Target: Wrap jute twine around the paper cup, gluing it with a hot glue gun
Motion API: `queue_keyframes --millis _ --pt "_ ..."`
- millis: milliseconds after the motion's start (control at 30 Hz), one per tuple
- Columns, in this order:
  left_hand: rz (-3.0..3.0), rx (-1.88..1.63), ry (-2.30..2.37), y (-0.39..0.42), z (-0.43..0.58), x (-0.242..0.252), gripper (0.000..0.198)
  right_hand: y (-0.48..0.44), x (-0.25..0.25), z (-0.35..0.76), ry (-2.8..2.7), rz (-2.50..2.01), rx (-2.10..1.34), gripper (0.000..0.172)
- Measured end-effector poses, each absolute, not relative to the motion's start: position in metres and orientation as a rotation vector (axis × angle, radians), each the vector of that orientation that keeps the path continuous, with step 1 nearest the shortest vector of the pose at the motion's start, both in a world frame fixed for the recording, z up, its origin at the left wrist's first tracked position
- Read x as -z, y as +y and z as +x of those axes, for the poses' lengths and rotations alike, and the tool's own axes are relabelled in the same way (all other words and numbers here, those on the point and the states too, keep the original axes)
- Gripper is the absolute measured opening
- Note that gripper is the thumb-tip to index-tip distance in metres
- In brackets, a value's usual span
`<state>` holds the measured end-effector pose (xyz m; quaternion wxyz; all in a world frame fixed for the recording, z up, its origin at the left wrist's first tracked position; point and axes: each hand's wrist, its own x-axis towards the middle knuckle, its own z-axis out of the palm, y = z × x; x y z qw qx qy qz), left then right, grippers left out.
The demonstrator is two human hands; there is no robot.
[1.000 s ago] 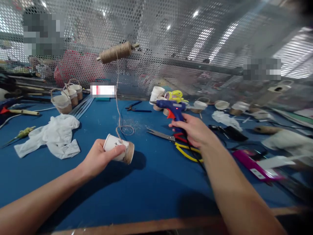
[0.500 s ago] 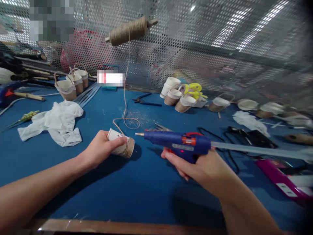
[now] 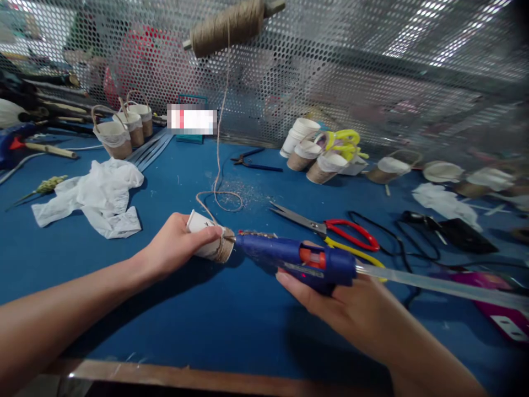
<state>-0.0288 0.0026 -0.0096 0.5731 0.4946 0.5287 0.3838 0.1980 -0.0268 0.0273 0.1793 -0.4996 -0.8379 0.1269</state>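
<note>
My left hand (image 3: 177,242) grips a white paper cup (image 3: 199,221) lying on its side, its base end wrapped with twine. From the cup a strand of twine (image 3: 223,118) loops over the table and rises to a spool (image 3: 228,28) on a stick. In my right hand (image 3: 330,309) is a blue hot glue gun (image 3: 281,253), a long clear glue stick (image 3: 430,282) jutting from its back. The gun's nozzle meets the twine-wrapped end of the cup, touching or very close to it. My right fingers are partly hidden behind the gun's handle.
Scissors (image 3: 314,225) with red and yellow handles lie beyond the glue gun, near a black cord. Pliers (image 3: 256,164) rest further back. Twine-wrapped cups (image 3: 324,171) stand at the back, others at the left. White lace (image 3: 93,193) lies left, a purple power strip (image 3: 491,309) right.
The glue gun's nozzle has come down and left onto the wrapped end of the cup. The scissors now show more fully behind the gun. My view has shifted slightly.
</note>
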Motion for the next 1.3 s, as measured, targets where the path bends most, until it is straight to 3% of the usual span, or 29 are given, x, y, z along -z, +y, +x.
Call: queue_keyframes --millis 1067,1300 --pt "1.320 -0.894 1.238 -0.0007 -0.0268 0.0102 0.024 -0.0318 -0.0341 0.1940 -2.468 -1.332 -0.351 0.016" --pt "1.341 -0.891 1.208 -0.0010 -0.0264 0.0096 0.023 -0.0323 -0.0378 0.1898 -2.403 -1.383 -0.399 0.020"
